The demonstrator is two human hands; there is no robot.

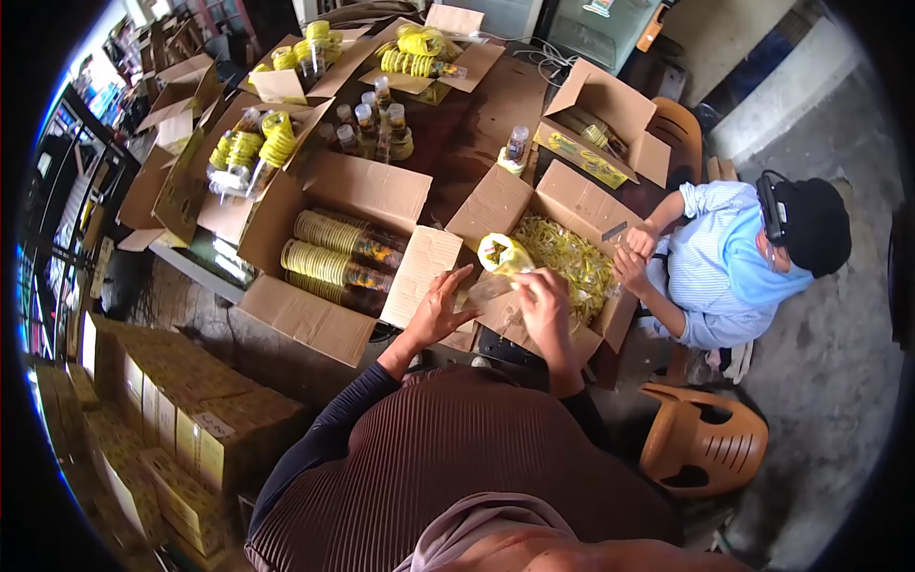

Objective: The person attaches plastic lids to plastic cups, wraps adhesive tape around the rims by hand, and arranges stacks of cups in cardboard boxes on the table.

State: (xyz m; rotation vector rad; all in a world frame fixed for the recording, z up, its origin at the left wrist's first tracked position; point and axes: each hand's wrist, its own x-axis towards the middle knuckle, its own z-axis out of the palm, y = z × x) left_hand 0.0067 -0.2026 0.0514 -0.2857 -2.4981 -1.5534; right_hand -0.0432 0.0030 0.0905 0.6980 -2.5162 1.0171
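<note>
Between my hands is a clear plastic tube (pixel 488 288), its upper end by a yellow ringed bundle (pixel 502 254). My right hand (pixel 545 307) has its fingers closed on the tube's right side. At the tube's left, my left hand (pixel 440 307) has its thumb and fingers apart; whether it touches the tube is unclear. Behind them a carton (pixel 488 204) holds many small yellow-and-clear packets (pixel 562 250). To the left, an open carton (pixel 374 189) contains stacked yellow ringed bundles (pixel 320 263) with clear tubes of dark and orange contents.
A co-worker (pixel 734 257) sits at right, hands near the packet carton. An orange chair (pixel 707 440) stands below. More open cartons (pixel 610 124) and capped tubes (pixel 383 122) are on the table. Closed boxes (pixel 191 410) are stacked at lower left.
</note>
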